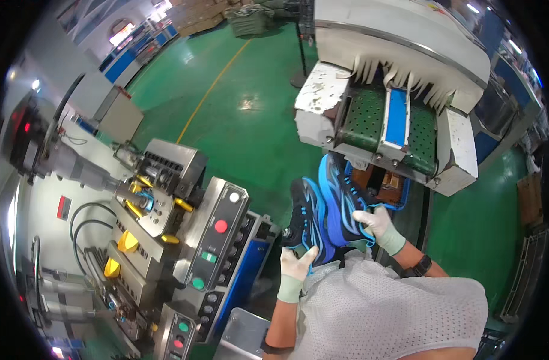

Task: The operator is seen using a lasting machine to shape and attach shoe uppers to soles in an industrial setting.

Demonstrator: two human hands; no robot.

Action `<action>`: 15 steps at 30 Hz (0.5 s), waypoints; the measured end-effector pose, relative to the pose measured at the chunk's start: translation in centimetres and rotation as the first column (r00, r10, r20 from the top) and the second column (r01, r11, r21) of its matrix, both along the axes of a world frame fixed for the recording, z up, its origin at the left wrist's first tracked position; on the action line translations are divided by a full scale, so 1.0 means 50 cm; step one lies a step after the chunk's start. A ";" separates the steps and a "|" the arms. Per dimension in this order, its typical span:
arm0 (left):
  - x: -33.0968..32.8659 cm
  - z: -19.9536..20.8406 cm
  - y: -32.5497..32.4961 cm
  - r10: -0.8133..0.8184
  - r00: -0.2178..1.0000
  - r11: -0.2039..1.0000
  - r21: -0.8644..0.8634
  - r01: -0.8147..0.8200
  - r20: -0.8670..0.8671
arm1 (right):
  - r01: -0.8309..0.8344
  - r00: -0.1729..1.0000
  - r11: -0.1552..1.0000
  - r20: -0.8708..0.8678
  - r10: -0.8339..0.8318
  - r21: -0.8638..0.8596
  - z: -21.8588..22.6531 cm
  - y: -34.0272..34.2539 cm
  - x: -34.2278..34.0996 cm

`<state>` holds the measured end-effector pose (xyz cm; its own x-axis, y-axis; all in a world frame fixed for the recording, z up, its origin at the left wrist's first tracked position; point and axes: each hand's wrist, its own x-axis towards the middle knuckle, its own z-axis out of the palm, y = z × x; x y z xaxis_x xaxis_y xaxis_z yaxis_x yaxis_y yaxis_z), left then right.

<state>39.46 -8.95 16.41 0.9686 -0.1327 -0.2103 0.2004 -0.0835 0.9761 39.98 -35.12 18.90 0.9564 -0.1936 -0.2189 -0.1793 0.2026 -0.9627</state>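
Observation:
Two blue-and-black sneakers (pixel 339 204) are held side by side in front of my body, toes pointing away from me. My left hand (pixel 297 264), in a pale glove, is closed on the heel of the left sneaker (pixel 304 213). The heel of the other sneaker is gripped by my right hand (pixel 377 227), gloved the same way, its thumb at the shoe's collar. Light blue laces and trim show on both shoes. Some fingers of each hand are hidden behind the shoes.
At left stands a machine with a button panel (pixel 211 234), yellow clamps and a metal arm. A white machine (pixel 400 36) with green perforated conveyor belts (pixel 363 120) and hanging strips is ahead on the right. Below it sits a blue crate (pixel 400 195). Boxes are stacked far back.

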 end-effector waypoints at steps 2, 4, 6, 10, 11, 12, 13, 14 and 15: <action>0.089 0.063 -0.103 -0.017 0.991 0.985 -0.166 0.039 0.132 | 0.143 0.989 0.990 0.028 -0.143 -0.009 0.008 -0.107 0.021; 0.189 0.114 -0.179 -0.258 0.941 0.965 0.014 0.261 0.220 | 0.355 0.925 0.925 0.198 -0.326 -0.135 0.039 -0.198 0.034; 0.294 0.120 -0.282 -0.243 0.900 0.965 -0.006 0.263 0.363 | 0.493 0.865 0.820 0.267 -0.425 -0.292 0.039 -0.309 0.060; 0.486 0.092 -0.500 -0.241 0.813 0.959 0.257 0.117 0.530 | 0.589 0.807 0.633 0.334 -0.486 -0.502 0.034 -0.475 0.139; 0.521 0.068 -0.550 -0.267 0.803 0.952 0.274 0.134 0.533 | 0.601 0.767 0.440 0.328 -0.551 -0.667 0.028 -0.496 0.162; 0.560 0.010 -0.614 -0.246 0.852 0.967 0.175 0.184 0.462 | 0.536 0.716 0.173 0.336 -0.612 -0.827 -0.026 -0.543 0.188; 0.576 0.020 -0.667 -0.258 0.766 0.962 0.228 0.149 0.589 | 0.536 0.757 0.290 0.300 -0.581 -0.793 -0.030 -0.597 0.201; 0.581 0.011 -0.708 -0.302 0.713 0.934 0.346 0.088 0.633 | 0.525 0.798 0.407 0.267 -0.540 -0.747 -0.019 -0.643 0.221; 0.592 0.016 -0.731 -0.287 0.719 0.936 0.344 0.071 0.633 | 0.461 0.816 0.376 0.217 -0.536 -0.804 0.000 -0.658 0.239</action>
<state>69.06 -45.50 17.23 0.8320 -0.3602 0.4220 -0.5373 -0.3332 0.7748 51.94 -68.02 18.90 0.6146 -0.7508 0.2419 -0.3894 -0.5555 -0.7347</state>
